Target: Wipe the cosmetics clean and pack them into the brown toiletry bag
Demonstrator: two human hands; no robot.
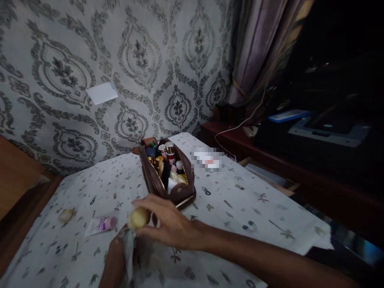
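My right hand (169,226) reaches in from the right, its thumb and fingers closed around a round, pale yellow, shiny object (139,218). Blur hides what kind of thing this is. Just below it my left hand (115,252) is closed on a crumpled whitish cloth or wipe (129,250); its fingers are partly hidden. Beyond my right hand stands an unzipped brown toiletry bag (151,174), filled with several bottles and tubes. To the left of my hands lies a white tube with a pink cap (102,225).
A small pale yellowish item (67,215) lies at the left of the patterned white cloth (120,188). Behind the bag rises a patterned wall (139,56) with a white paper (102,93) on it. To the right are a dark red desk (237,138) and a white cable (255,109).
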